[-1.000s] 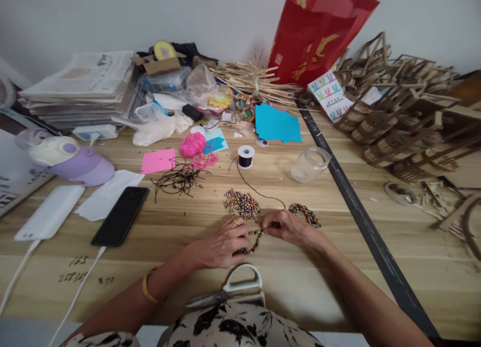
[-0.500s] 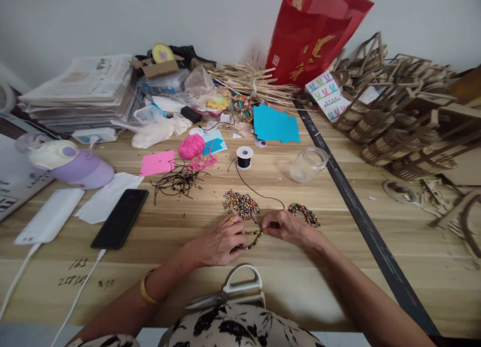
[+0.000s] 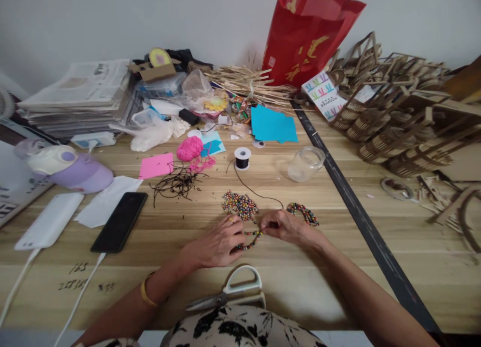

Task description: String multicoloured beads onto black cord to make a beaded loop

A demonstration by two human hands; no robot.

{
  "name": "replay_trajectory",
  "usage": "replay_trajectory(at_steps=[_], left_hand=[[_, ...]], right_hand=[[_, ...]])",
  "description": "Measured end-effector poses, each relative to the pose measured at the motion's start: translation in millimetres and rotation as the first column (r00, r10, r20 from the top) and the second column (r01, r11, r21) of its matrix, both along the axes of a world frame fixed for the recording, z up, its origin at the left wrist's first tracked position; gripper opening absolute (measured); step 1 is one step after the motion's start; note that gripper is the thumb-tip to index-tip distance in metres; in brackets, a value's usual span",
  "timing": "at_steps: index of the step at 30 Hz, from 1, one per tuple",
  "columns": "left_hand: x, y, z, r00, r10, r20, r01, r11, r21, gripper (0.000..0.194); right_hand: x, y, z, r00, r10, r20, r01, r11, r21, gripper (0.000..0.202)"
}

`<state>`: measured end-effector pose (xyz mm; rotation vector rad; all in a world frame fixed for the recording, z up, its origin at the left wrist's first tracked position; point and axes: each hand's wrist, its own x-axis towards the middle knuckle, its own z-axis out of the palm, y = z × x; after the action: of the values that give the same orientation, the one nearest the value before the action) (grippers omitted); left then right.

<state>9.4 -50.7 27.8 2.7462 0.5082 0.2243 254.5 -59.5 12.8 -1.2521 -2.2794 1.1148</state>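
A loop of small multicoloured beads [image 3: 251,244] lies between my hands. My left hand [image 3: 222,240] is closed on its left side, the fingertips hidden beneath. With thumb and finger pinched, my right hand [image 3: 280,224] grips the loop's right end, where a black cord seems to meet it. That cord [image 3: 259,192] runs back to a white spool [image 3: 242,158]. Just beyond my left hand is a heap of loose beads [image 3: 240,205]. A finished-looking ring of beads [image 3: 305,214] rests beside my right hand.
Scissors [image 3: 240,287] lie near the front edge. A phone [image 3: 120,221] and power bank [image 3: 50,220] are at left, with cables. Cord scraps [image 3: 176,181], pink yarn [image 3: 189,149] and a glass jar [image 3: 306,164] stand farther back. Wooden baskets [image 3: 383,131] crowd the right.
The camera view has shifted slightly. Both hands keep nearly the same place and grip on the bead loop.
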Motion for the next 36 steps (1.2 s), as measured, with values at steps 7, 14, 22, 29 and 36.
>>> replay_trajectory(at_steps=[7,14,22,29,36], left_hand=[[5,-3,-5.1,1.000,0.011,0.009,-0.011,1.000,-0.005,0.013],[8,-4,-4.2,0.999,-0.011,0.044,0.010,1.000,0.028,0.011],[6,-2,-3.7,1.000,0.019,0.005,-0.019,1.000,0.023,0.007],[10,-5,-9.9,0.993,0.092,0.071,-0.093,0.996,0.004,0.013],[15,-8,-16.2,0.988,0.119,0.099,-0.123,0.992,0.035,0.012]], right_hand=[[0,0,-0.7,1.000,0.015,0.002,-0.015,1.000,0.006,0.012],[0,0,-0.6,1.000,0.012,0.015,-0.012,1.000,0.003,0.012],[2,1,-5.0,1.000,0.026,0.016,-0.026,1.000,0.014,0.012],[2,1,-6.4,1.000,0.029,0.005,-0.029,0.999,0.023,0.011],[1,1,-3.5,0.999,0.023,0.029,-0.024,1.000,0.016,0.012]])
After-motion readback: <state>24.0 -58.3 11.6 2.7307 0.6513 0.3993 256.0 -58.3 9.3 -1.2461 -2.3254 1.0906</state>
